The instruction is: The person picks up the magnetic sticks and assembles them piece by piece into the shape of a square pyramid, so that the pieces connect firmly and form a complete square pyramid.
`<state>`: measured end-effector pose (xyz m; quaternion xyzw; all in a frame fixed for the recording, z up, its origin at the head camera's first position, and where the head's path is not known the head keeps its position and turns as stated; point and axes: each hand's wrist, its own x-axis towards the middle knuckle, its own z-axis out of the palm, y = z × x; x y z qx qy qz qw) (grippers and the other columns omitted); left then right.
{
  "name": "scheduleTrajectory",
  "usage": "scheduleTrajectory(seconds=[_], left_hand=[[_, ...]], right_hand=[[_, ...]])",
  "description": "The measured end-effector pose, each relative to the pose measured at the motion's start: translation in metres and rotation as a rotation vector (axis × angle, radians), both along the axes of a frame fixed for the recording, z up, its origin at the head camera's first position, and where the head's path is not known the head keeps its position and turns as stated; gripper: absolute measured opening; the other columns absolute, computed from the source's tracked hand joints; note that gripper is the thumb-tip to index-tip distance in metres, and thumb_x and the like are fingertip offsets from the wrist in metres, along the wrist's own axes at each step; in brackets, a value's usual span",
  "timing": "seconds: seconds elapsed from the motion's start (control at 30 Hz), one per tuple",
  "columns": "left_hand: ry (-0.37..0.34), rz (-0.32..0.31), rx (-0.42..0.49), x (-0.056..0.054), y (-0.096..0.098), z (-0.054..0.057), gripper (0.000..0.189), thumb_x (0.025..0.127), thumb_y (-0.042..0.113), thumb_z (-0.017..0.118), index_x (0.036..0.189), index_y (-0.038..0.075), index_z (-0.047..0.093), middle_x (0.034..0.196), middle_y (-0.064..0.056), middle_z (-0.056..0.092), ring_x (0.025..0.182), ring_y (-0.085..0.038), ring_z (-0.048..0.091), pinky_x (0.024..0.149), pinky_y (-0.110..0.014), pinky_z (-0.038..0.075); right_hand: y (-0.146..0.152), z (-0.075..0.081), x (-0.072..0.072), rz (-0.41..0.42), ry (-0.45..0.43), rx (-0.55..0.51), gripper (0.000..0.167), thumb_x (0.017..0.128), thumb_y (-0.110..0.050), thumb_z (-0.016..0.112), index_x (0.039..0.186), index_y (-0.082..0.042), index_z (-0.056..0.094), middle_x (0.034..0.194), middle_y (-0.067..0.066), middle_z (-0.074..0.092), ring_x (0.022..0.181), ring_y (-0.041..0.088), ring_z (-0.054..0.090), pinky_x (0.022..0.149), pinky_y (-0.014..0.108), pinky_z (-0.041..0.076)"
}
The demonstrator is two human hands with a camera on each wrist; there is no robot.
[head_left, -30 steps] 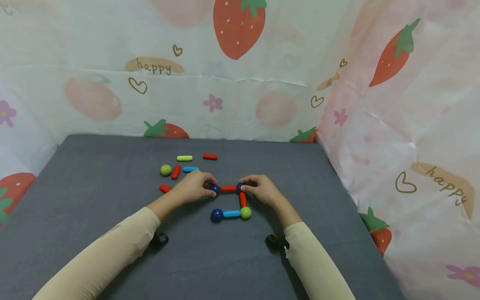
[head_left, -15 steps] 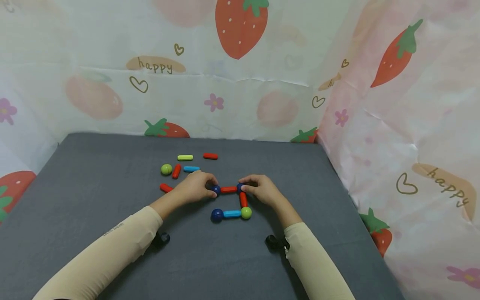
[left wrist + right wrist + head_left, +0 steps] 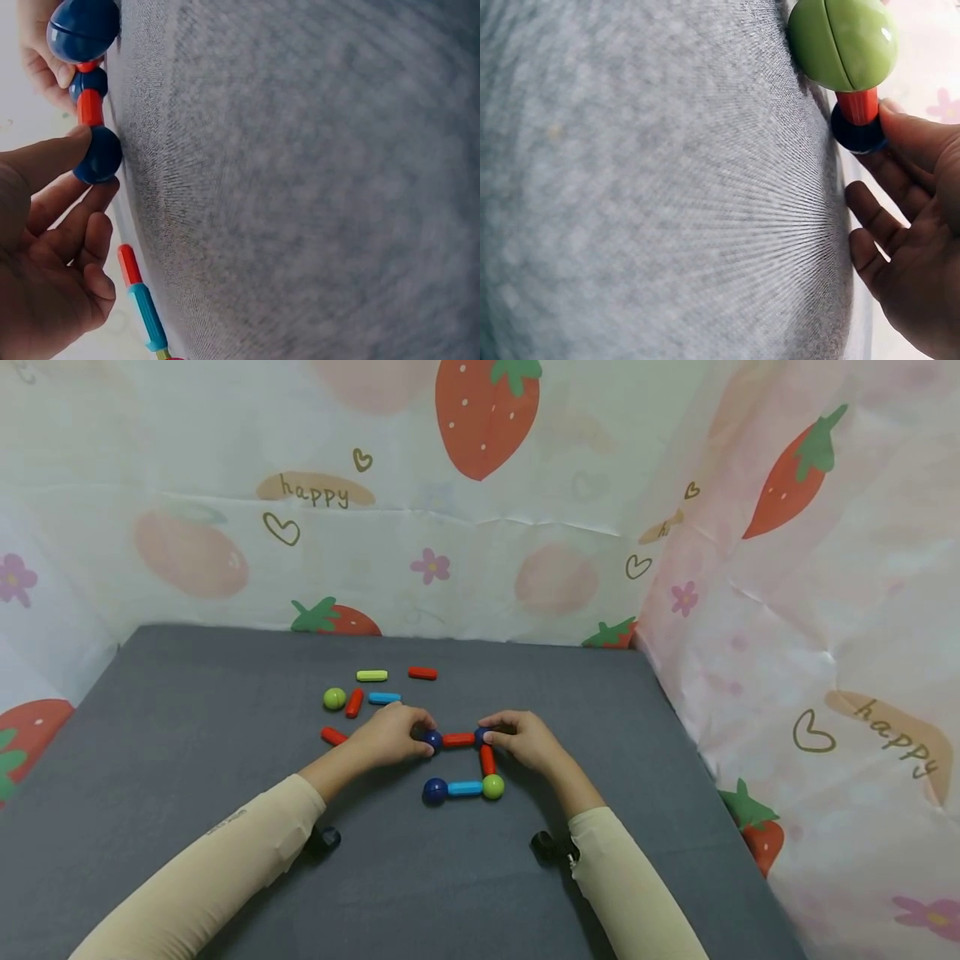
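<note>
My left hand (image 3: 390,735) pinches a dark blue ball (image 3: 98,155) between thumb and fingers. From that ball a red rod (image 3: 458,740) runs right to a second dark blue ball (image 3: 482,737), which my right hand (image 3: 527,741) pinches. A second red rod (image 3: 488,759) links the right ball to a green ball (image 3: 844,41) nearer me. A light blue rod (image 3: 465,788) joins the green ball to a third dark blue ball (image 3: 435,791) at its left. Together they form a shape with its left side unjoined. Fingers partly cover both pinched balls.
Loose pieces lie behind and left of my left hand: a yellow-green rod (image 3: 372,676), several red rods such as one at the back (image 3: 422,673), a light blue rod (image 3: 385,698) and a green ball (image 3: 333,698). Grey cloth (image 3: 420,893) covers the table; patterned curtains (image 3: 480,527) stand behind it.
</note>
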<state>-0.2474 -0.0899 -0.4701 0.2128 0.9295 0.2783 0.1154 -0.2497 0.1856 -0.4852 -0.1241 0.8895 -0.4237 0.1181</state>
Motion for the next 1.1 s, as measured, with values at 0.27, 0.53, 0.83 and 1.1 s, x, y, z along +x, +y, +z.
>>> scheduleTrajectory(seconds=[0.27, 0.53, 0.83, 1.1], left_hand=[[0.027, 0.021, 0.023, 0.004, -0.002, 0.008, 0.038, 0.092, 0.028, 0.08, 0.126, 0.013, 0.071, 0.122, -0.003, 0.072, 0.117, -0.025, 0.058, 0.101, -0.046, 0.048], [0.118, 0.009, 0.08, 0.015, -0.013, 0.016, 0.038, 0.091, 0.026, 0.08, 0.125, 0.012, 0.073, 0.12, -0.001, 0.072, 0.111, -0.026, 0.059, 0.094, -0.045, 0.05], [0.147, 0.041, 0.126, 0.032, -0.035, 0.024, 0.037, 0.092, 0.024, 0.079, 0.126, 0.011, 0.072, 0.121, -0.002, 0.072, 0.115, -0.025, 0.057, 0.097, -0.046, 0.049], [0.167, 0.087, 0.129, 0.043, -0.063, 0.027, 0.035, 0.092, 0.022, 0.079, 0.124, 0.009, 0.073, 0.121, -0.005, 0.072, 0.115, -0.029, 0.059, 0.099, -0.05, 0.049]], right_hand=[[0.001, 0.001, -0.001, -0.002, 0.002, -0.005, 0.023, 0.098, -0.029, 0.071, 0.121, -0.024, 0.075, 0.122, -0.002, 0.07, 0.105, 0.018, 0.062, 0.087, 0.037, 0.052], [0.001, 0.002, 0.0, 0.006, 0.005, -0.015, 0.025, 0.098, -0.027, 0.071, 0.122, -0.023, 0.075, 0.122, -0.003, 0.071, 0.109, 0.018, 0.063, 0.091, 0.039, 0.052], [0.0, 0.001, 0.002, 0.004, 0.011, -0.01, 0.025, 0.099, -0.028, 0.071, 0.122, -0.023, 0.075, 0.123, -0.003, 0.07, 0.114, 0.019, 0.062, 0.096, 0.042, 0.051], [0.0, 0.0, 0.003, -0.002, 0.008, -0.012, 0.025, 0.098, -0.028, 0.071, 0.123, -0.022, 0.075, 0.123, -0.004, 0.07, 0.112, 0.018, 0.062, 0.094, 0.041, 0.051]])
